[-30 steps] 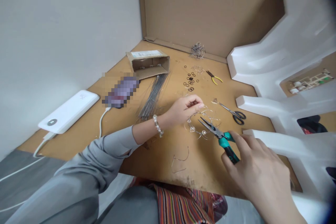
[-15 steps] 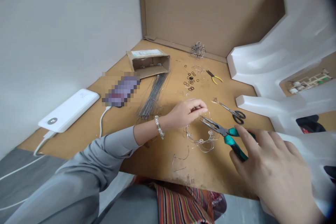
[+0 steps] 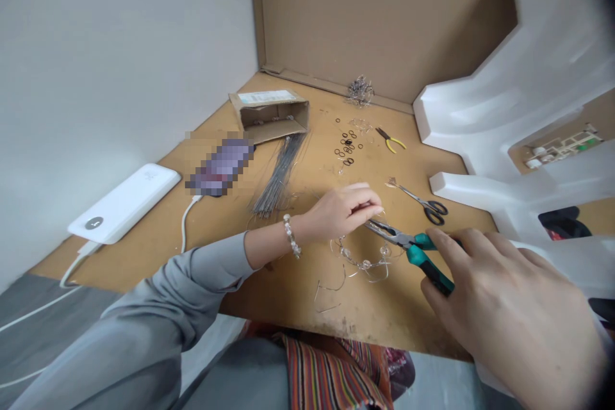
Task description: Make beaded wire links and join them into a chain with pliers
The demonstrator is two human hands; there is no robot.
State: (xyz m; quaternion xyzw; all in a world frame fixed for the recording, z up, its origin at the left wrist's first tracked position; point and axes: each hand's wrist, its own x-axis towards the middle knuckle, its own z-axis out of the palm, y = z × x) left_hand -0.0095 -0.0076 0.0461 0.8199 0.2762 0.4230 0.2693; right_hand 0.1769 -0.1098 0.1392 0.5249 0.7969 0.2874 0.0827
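Fingers pinched together, my left hand [image 3: 343, 210] grips the top of a wire ring with clear beads [image 3: 366, 264]; the exact spot it holds is hidden by the fingers. My right hand [image 3: 504, 301] is wrapped around the green-and-black handles of long-nose pliers [image 3: 401, 239]. The pliers' jaws reach the wire just under my left fingertips; whether they clamp it is too small to tell. Thin loose wire ends stick out around the ring. Below it, bent wire pieces [image 3: 329, 287] lie on the table.
Left of my hands lie a wire bundle [image 3: 278, 179], an open cardboard box [image 3: 273, 116], a blurred phone [image 3: 223, 166] and a white power bank [image 3: 125, 203]. Beyond are dark rings [image 3: 348, 148], tangled wire [image 3: 360, 91], yellow-handled pliers [image 3: 391, 140] and scissors [image 3: 427, 205]. White foam [image 3: 461, 122] borders the right.
The pliers' jaws have shifted slightly left and down, closer under my left fingertips. The beaded ring has tilted a little, and its loose wire ends have moved.
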